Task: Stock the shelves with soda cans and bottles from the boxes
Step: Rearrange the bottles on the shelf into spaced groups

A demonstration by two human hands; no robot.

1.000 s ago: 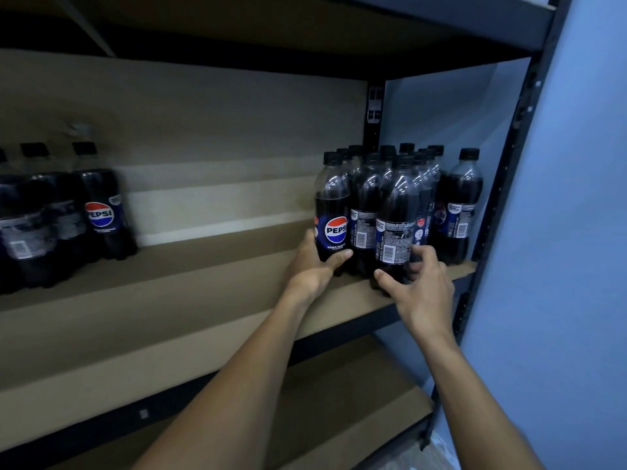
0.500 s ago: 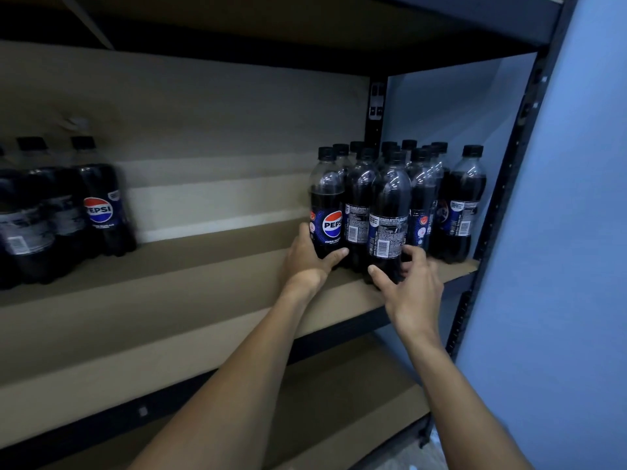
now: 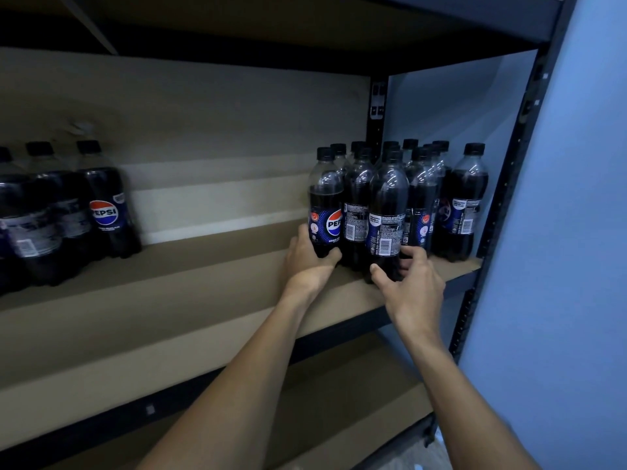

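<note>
1. The left hand (image 3: 310, 257) curls round the base of a Pepsi bottle (image 3: 325, 205), thumb in front and fingers behind. This low grip probably serves to slide it, not lift it.
2. The right hand (image 3: 412, 286) clasps the foot of the front bottle (image 3: 386, 215) between thumb and fingers, seemingly snugging it against the pack.
3. Just beyond both hands stands the cluster of bottles (image 3: 422, 184), upright and touching, in smooth clear plastic with dark cola, black screw caps and glossy blue labels.
4. Under the hands lies the shelf board (image 3: 203, 300), flat and matte tan.
5. Right of the right hand, a lone bottle (image 3: 463, 205) stands slightly apart by the black metal post (image 3: 505, 198).
6. Far left of the left hand stands another group of bottles (image 3: 68, 212).
</note>
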